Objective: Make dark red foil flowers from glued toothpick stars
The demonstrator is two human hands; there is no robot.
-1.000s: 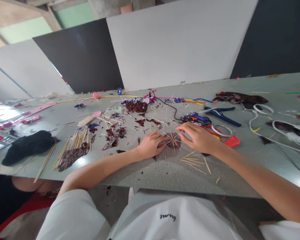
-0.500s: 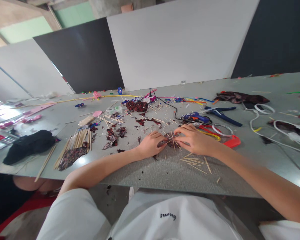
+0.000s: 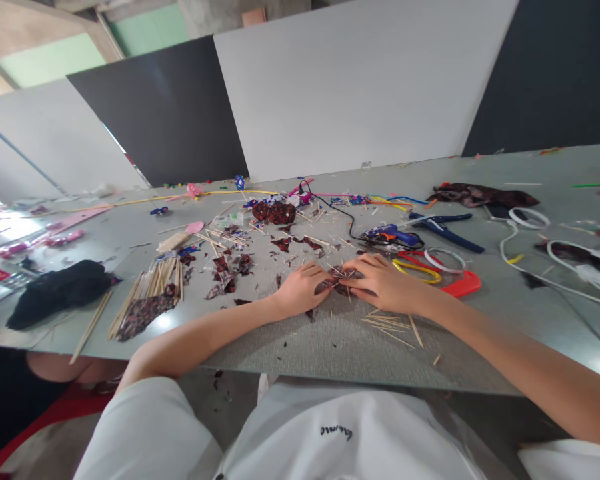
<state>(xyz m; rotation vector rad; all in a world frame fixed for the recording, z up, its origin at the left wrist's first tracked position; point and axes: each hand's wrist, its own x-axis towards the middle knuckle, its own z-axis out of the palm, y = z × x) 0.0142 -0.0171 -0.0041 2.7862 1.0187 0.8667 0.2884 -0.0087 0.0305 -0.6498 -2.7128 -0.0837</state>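
So both hands are working over one little piece of dark reddish patterned fabric (image 3: 339,272), flat on the grey table (image 3: 300,353) right between the two sets of fingertips, with thin wooden sticks (image 3: 347,291) poking out across it. Left hand (image 3: 304,289) has its fingers curled and bunched close together at the fabric's left edge, can't tell if they're actually pinching it. Right hand (image 3: 386,287) is bent over the other side, thumb a bit apart from the forefinger, tips down at the sticks, and again I can't make out whether one's gripped. Just on the near side of the right fingers there's a loose pile of cut sticks (image 3: 387,323). Past those same fingers sits a blue glue gun (image 3: 397,237), and off to their right a yellow loop (image 3: 416,272) and a white ring (image 3: 444,261). Left of the left fingers you've got torn fabric scraps (image 3: 225,277), then further out a patterned pouch (image 3: 147,315) with a bunch of sticks above it
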